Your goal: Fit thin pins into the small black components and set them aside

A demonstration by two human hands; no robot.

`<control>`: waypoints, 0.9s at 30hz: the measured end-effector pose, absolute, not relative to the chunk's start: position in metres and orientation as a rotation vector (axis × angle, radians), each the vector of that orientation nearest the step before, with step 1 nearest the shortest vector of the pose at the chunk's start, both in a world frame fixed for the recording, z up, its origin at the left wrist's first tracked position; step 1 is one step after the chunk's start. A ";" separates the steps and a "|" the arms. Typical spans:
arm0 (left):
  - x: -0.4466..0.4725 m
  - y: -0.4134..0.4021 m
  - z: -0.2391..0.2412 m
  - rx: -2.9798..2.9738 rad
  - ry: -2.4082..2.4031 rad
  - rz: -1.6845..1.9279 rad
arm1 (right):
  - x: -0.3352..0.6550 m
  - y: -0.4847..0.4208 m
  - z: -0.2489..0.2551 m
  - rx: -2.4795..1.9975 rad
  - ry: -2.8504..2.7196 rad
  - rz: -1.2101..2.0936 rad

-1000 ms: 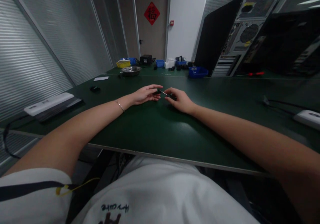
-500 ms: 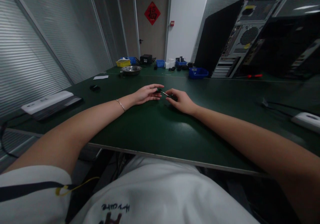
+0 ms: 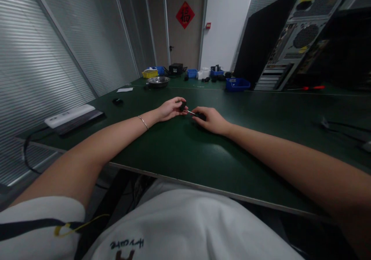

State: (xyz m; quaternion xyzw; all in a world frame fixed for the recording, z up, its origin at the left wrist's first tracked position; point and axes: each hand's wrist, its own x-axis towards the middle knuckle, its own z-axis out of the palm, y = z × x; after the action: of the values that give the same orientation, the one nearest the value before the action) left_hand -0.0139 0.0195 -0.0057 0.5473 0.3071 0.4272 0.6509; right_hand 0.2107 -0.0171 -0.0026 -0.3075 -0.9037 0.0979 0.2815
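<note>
Over the middle of the green table [image 3: 174, 152], my left hand [image 3: 171, 109] is closed on a small black part [image 3: 182, 106], held between thumb and fingers. Its exact kind is too small to make out. My right hand [image 3: 213, 120] is wrapped round the dark handle of a screwdriver [image 3: 191, 113]. The thin metal shaft points left, and its tip is at the fingers of my left hand, close to the black part. Whether the tip touches the part cannot be told.
At the back stand a metal bowl [image 3: 158, 82], a yellow bin [image 3: 150, 73] and a blue bin [image 3: 237, 84]. A computer case [image 3: 269, 43] rises at the right. A black mouse-like object [image 3: 117, 101] and a white device [image 3: 69, 115] lie left.
The view has swung a little to the left. My left fingers have closed in and the black part has turned, showing a broader face. The screwdriver stays in my right hand.
</note>
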 end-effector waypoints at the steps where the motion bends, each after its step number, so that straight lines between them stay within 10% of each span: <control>1: -0.014 0.020 -0.006 1.253 0.694 0.979 | 0.211 -0.017 -0.003 -0.819 -2.419 0.265; 27: -0.011 0.020 -0.009 1.380 0.710 0.932 | 0.210 -0.019 -0.003 -0.863 -2.433 0.220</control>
State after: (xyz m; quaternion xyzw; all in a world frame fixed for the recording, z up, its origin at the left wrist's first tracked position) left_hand -0.0113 0.0200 -0.0093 0.5997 0.3086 0.4049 0.6174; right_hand 0.2100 -0.0187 -0.0029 -0.3205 -0.9036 0.0816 0.2722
